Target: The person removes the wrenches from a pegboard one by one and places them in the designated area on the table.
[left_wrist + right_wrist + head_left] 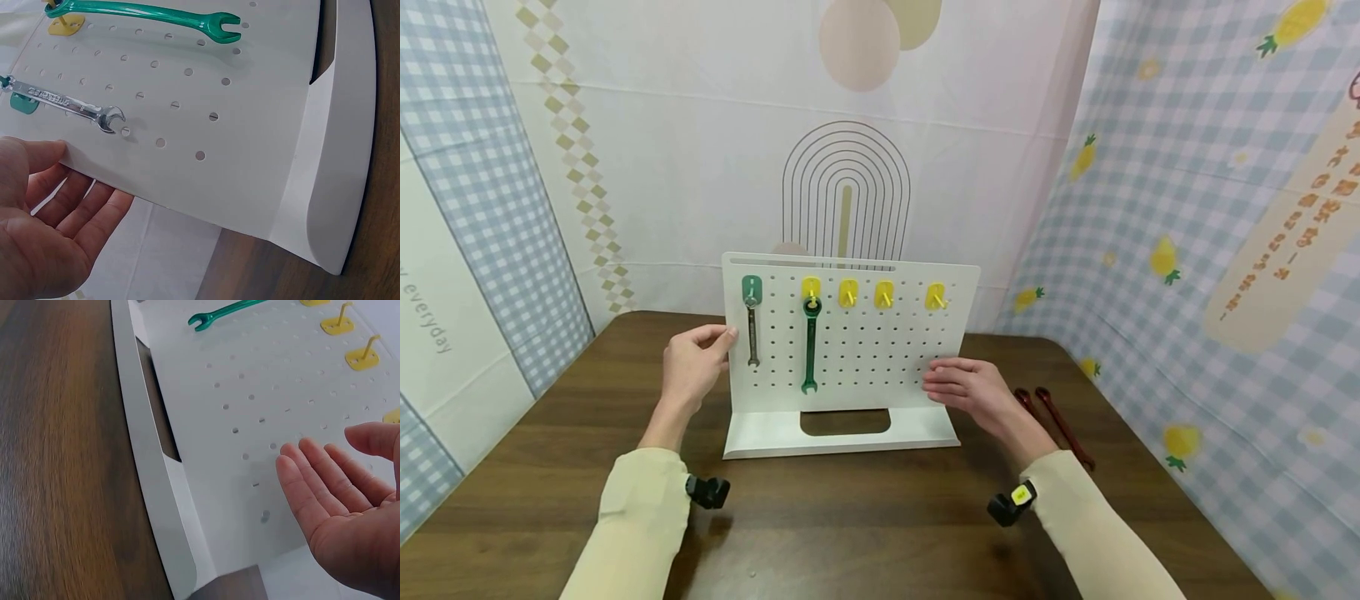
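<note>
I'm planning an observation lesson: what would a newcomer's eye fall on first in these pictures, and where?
Probably the white pegboard on the table: a green wrench hangs from a yellow hook left of centre, a smaller silver wrench at far left. Next, the left hand gripping the pegboard's left edge, and the right hand at its lower right.

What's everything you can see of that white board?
The white pegboard looks like metal or plastic, with rows of holes and a cutout at its foot. It stands upright on the table. It bears a green hook, four yellow hooks, a silver wrench and a green wrench. The left hand pinches its left edge; whether the right hand touches it is unclear.
</note>
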Demonstrator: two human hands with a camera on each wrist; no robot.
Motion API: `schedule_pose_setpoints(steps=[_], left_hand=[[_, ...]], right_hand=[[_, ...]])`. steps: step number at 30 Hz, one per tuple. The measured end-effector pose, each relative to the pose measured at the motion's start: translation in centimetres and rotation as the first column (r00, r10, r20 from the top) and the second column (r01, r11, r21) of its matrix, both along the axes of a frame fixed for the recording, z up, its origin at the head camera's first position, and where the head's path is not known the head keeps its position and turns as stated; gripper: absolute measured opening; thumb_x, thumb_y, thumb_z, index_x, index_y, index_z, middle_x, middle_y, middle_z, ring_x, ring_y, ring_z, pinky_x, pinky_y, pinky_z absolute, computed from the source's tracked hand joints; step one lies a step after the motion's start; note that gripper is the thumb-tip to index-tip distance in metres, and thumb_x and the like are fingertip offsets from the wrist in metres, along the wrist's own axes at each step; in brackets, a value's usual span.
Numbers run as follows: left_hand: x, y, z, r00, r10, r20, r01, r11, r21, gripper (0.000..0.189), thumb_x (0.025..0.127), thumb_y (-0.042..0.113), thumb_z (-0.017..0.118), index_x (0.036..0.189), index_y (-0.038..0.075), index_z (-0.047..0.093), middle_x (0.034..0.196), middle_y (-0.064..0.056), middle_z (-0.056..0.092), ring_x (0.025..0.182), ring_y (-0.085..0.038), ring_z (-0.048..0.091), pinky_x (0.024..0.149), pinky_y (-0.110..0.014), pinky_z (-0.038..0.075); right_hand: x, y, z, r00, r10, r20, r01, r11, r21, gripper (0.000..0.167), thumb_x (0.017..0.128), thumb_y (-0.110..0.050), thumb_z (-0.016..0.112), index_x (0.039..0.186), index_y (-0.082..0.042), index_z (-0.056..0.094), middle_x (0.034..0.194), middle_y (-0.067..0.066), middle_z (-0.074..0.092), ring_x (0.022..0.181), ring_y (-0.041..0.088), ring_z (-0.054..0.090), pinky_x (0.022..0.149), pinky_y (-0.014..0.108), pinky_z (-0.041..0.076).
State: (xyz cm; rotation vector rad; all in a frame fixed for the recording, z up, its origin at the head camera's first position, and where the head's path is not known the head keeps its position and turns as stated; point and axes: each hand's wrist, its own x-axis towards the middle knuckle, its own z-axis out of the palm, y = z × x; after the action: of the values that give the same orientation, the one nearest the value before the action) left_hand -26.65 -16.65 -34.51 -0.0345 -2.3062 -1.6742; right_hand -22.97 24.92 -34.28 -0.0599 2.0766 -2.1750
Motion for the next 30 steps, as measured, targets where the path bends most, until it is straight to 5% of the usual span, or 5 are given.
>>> schedule_pose_setpoints(steps=[8, 16, 30], left_hand=[[0.2, -0.1, -0.3, 1.0, -0.001, 0.007, 0.001, 1.0, 0.01, 0.046, 0.108, 0.034, 0.062, 0.132, -0.004, 0.07, 0.131, -0.024, 0.067, 0.114, -0.032, 0.066, 0.077, -0.014, 0.061], [0.0, 0.0, -0.1, 1.0, -0.002, 0.007, 0.002, 1.0, -0.001, 0.047, 0.107, 0.037, 0.062, 0.132, -0.002, 0.071, 0.13, -0.023, 0.068, 0.111, -0.032, 0.069, 0.094, -0.041, 0.064], [-0.1, 0.0, 0.2, 1.0, -0.001, 0.016, 0.001, 1.0, 0.011, 0.045, 0.107, 0.035, 0.062, 0.132, -0.002, 0.07, 0.129, -0.022, 0.067, 0.104, -0.029, 0.068, 0.084, -0.025, 0.065]], right_hand=[[-0.4, -1.4, 0.0, 1.0, 0.01, 0.019, -0.009, 1.0, -0.018, 0.042, 0.107, -0.003, 0.057, 0.145, 0.014, 0.053, 0.12, 0.019, 0.077, 0.107, 0.021, 0.077, 0.096, 0.038, 0.064], [-0.6, -2.3, 0.3, 1.0, 0.019, 0.019, -0.019, 1.0, -0.014, 0.04, 0.11, -0.006, 0.052, 0.146, 0.011, 0.053, 0.132, 0.023, 0.072, 0.11, 0.023, 0.076, 0.097, 0.038, 0.063], [-1.3, -4.2, 0.8, 0.998, 0.037, 0.046, -0.035, 0.998, -0.045, 0.041, 0.107, -0.004, 0.057, 0.147, 0.006, 0.055, 0.14, 0.026, 0.066, 0.115, 0.026, 0.075, 0.099, 0.039, 0.062]])
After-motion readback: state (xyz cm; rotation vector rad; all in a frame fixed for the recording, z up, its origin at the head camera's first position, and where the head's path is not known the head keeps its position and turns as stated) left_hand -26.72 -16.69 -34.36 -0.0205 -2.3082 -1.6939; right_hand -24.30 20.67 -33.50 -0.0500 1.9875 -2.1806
